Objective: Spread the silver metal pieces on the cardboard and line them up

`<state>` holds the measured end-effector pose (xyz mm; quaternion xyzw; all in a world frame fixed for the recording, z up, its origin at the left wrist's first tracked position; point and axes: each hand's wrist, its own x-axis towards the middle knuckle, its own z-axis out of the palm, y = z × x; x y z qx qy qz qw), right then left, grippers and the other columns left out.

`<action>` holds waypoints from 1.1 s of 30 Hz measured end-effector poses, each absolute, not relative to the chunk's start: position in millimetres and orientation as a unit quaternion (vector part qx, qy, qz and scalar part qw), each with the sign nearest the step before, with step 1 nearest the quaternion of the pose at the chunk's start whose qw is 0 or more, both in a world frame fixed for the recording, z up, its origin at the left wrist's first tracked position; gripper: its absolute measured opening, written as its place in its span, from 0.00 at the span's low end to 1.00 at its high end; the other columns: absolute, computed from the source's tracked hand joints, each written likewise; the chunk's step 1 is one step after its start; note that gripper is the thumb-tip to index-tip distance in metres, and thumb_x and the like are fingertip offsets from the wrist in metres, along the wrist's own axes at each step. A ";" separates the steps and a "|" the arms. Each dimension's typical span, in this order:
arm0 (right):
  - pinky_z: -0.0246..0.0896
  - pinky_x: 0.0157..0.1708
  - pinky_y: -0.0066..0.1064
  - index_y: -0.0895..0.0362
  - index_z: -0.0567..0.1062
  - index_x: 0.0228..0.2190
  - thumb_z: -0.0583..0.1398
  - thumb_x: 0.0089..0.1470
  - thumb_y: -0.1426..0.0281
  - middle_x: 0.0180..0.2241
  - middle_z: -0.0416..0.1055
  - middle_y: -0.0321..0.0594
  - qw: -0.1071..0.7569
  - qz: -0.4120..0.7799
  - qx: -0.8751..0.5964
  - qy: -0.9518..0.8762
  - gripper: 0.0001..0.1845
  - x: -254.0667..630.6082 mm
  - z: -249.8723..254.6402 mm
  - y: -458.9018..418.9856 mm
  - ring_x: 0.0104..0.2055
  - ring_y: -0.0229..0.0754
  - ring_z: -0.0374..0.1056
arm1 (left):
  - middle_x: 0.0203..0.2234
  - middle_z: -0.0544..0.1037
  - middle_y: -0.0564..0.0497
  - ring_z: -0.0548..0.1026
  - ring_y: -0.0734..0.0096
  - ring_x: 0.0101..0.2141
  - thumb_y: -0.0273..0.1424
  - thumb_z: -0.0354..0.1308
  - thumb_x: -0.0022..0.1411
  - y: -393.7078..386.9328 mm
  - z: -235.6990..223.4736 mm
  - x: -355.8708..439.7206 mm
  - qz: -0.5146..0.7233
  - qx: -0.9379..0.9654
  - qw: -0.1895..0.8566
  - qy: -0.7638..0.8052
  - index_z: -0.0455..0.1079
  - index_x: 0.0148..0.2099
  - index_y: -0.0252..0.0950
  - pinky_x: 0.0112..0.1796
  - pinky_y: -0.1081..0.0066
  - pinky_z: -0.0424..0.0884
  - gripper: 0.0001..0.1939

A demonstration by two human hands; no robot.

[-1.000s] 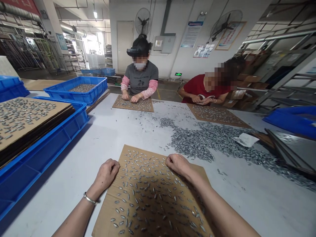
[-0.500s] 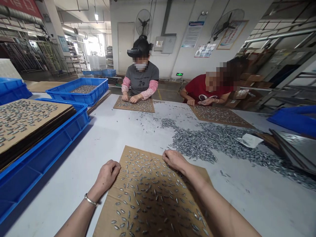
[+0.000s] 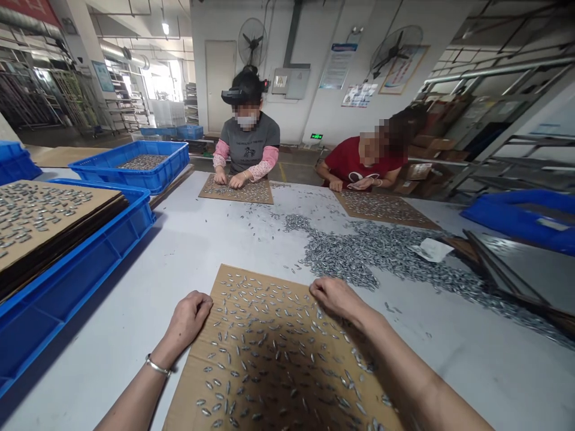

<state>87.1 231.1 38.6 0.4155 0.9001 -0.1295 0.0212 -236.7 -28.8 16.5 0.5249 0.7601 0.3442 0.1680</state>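
A brown cardboard sheet (image 3: 204, 353) lies in front of me on the white table, dotted with many small silvery, spindle-shaped metal pieces (image 3: 218, 396). Beside its left edge rests my left hand (image 3: 191, 317), fingers curled closed, fingertips at the edge; whatever is inside them is hidden. My right hand (image 3: 336, 296) is at the sheet's far edge, toward the right, with thumb and fingers pinched together. Anything in that pinch is too small or covered to make out. Beyond the right hand spreads a large heap of the same metal pieces (image 3: 341, 257).
On the left, a blue crate (image 3: 103, 239) carries stacked cardboard sheets (image 3: 67, 224) with pieces on top. Another blue crate (image 3: 175, 158) stands behind it. Two people (image 3: 249, 143) work across the table over their own cardboard sheets (image 3: 386, 209). A white scrap (image 3: 432, 250) lies on the heap.
My right hand has moved right along the sheet's far edge, still pinched. My left hand stays closed by the left edge. The whole view has shifted slightly.
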 end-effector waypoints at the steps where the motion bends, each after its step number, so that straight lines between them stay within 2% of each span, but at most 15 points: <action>1: 0.50 0.34 0.29 0.55 0.75 0.28 0.54 0.62 0.72 0.32 0.75 0.42 0.027 -0.131 0.412 0.901 0.13 91.7 36.3 227.7 0.34 0.42 0.67 | 0.36 0.80 0.45 0.78 0.58 0.37 0.42 0.49 0.68 -28.5 16.0 -237.0 0.347 0.525 0.167 0.760 0.74 0.35 0.40 0.42 0.61 0.72 0.17; 5: 0.51 0.34 0.29 0.55 0.72 0.28 0.53 0.63 0.71 0.34 0.75 0.44 0.010 -0.140 0.421 0.896 0.12 92.8 29.1 212.6 0.35 0.42 0.66 | 0.36 0.80 0.45 0.78 0.57 0.37 0.43 0.49 0.68 -28.5 15.6 -237.0 0.349 0.520 0.163 0.763 0.75 0.35 0.40 0.42 0.61 0.73 0.17; 13: 0.46 0.28 0.30 0.56 0.71 0.24 0.56 0.57 0.71 0.26 0.72 0.41 0.019 -0.169 0.492 0.854 0.10 74.0 24.9 213.8 0.28 0.40 0.64 | 0.36 0.80 0.45 0.78 0.58 0.38 0.43 0.47 0.69 -29.3 15.3 -236.8 0.335 0.523 0.162 0.767 0.74 0.36 0.40 0.42 0.61 0.72 0.18; 19: 0.50 0.34 0.28 0.55 0.73 0.29 0.58 0.54 0.74 0.33 0.74 0.41 0.004 -0.161 0.432 0.887 0.04 73.8 31.1 217.6 0.37 0.42 0.67 | 0.35 0.78 0.46 0.77 0.59 0.37 0.42 0.46 0.70 -28.7 12.5 -238.3 0.328 0.525 0.172 0.766 0.72 0.35 0.40 0.41 0.62 0.70 0.18; 21: 0.50 0.34 0.28 0.55 0.72 0.28 0.58 0.53 0.75 0.31 0.72 0.39 0.005 -0.165 0.395 0.904 0.05 72.5 31.8 217.8 0.35 0.41 0.65 | 0.35 0.78 0.46 0.77 0.59 0.36 0.42 0.46 0.69 -28.6 13.2 -238.0 0.328 0.522 0.175 0.768 0.72 0.35 0.40 0.41 0.62 0.70 0.18; 24: 0.49 0.31 0.29 0.55 0.71 0.26 0.55 0.56 0.74 0.27 0.71 0.39 0.016 -0.186 0.390 0.902 0.08 69.2 31.1 219.5 0.29 0.39 0.61 | 0.35 0.78 0.46 0.76 0.59 0.36 0.42 0.46 0.69 -29.0 14.7 -236.7 0.331 0.520 0.177 0.767 0.71 0.34 0.40 0.41 0.62 0.70 0.17; 28: 0.50 0.32 0.30 0.55 0.69 0.27 0.53 0.62 0.69 0.29 0.72 0.42 0.011 -0.200 0.385 0.901 0.12 65.3 27.4 223.1 0.30 0.39 0.62 | 0.35 0.78 0.46 0.77 0.59 0.37 0.41 0.46 0.70 -29.5 14.5 -235.7 0.334 0.522 0.174 0.765 0.71 0.34 0.40 0.41 0.61 0.70 0.17; 33: 0.51 0.31 0.29 0.54 0.69 0.26 0.55 0.59 0.67 0.27 0.73 0.39 -0.004 -0.237 0.400 0.886 0.09 62.0 21.0 225.6 0.29 0.39 0.63 | 0.35 0.78 0.46 0.77 0.59 0.36 0.41 0.47 0.69 -29.6 13.1 -236.2 0.337 0.523 0.172 0.764 0.72 0.35 0.39 0.40 0.62 0.70 0.17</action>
